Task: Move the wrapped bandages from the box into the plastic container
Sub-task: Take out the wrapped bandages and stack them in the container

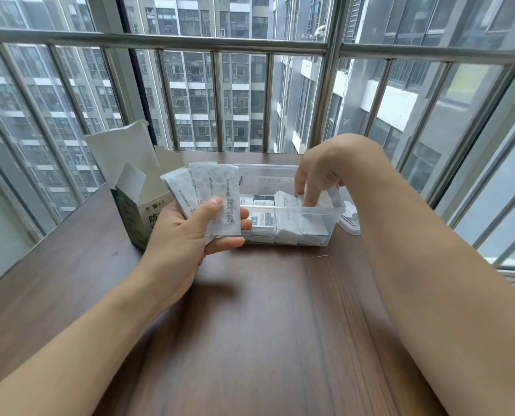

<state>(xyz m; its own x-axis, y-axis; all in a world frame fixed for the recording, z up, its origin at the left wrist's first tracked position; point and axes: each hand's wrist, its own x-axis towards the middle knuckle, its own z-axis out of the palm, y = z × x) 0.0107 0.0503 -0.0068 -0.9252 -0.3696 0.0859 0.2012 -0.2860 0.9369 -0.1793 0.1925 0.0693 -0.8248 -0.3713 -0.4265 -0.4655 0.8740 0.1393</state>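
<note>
A fanned sheaf of wrapped bandages [211,199], white with grey print, is held upright in the left hand [187,235], thumb pressed across the front and fingers curled behind; it stands just in front of the left end of the plastic container [283,210]. More wrapped bandages [292,223] already lie in that clear rectangular container, stacked in rows, some showing dark labels. The right hand [317,172] reaches down into the container's right half, fingertips pinching the top packets of the stack there. The box [133,214], dark green and white with its top flaps open, stands on the table immediately left of the left hand. A clear lid [350,220] lies beside the container's right end. All rests on a dark wood-grain table [265,325] set against a barred window [250,85] facing high-rise blocks.
</note>
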